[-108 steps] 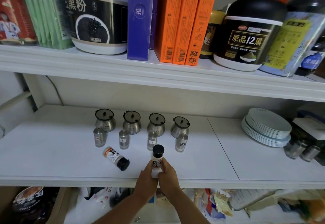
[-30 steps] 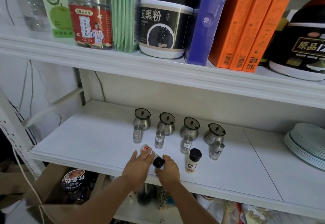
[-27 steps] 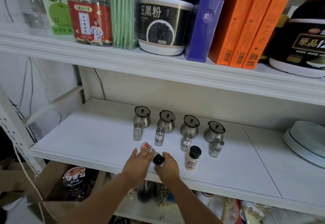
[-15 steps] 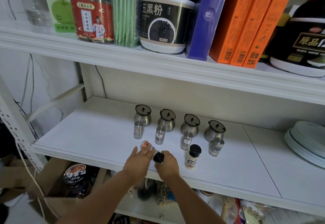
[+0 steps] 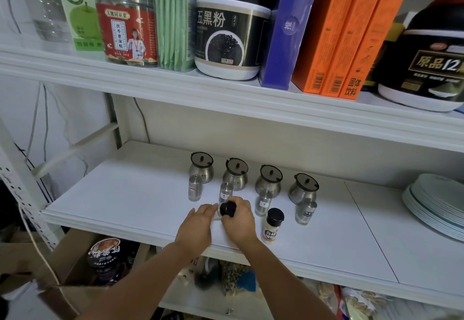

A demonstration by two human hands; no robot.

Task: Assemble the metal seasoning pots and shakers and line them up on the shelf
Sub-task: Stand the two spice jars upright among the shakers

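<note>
A white shelving unit fills the view. Its middle shelf (image 5: 125,194) is the work surface. On the upper shelf (image 5: 226,93) stand food tins, tubs and three orange boxes (image 5: 346,41). A stack of pale plates (image 5: 437,206) sits at the far right of the middle shelf.

Toward the back of the middle shelf, four round metal seasoning pots (image 5: 268,180) with dark lids stand in a row running left to right. Just in front of each pot stands a small metal shaker (image 5: 194,191), making a second, nearer row of four.

Nearer the front edge, right of the hands, a black-capped spice bottle (image 5: 271,224) stands upright.

Both hands meet at the shelf's front edge around a second small bottle. The left hand (image 5: 197,229) covers its body, fingers curled over it. The right hand (image 5: 238,221) grips its black cap (image 5: 227,208).
</note>
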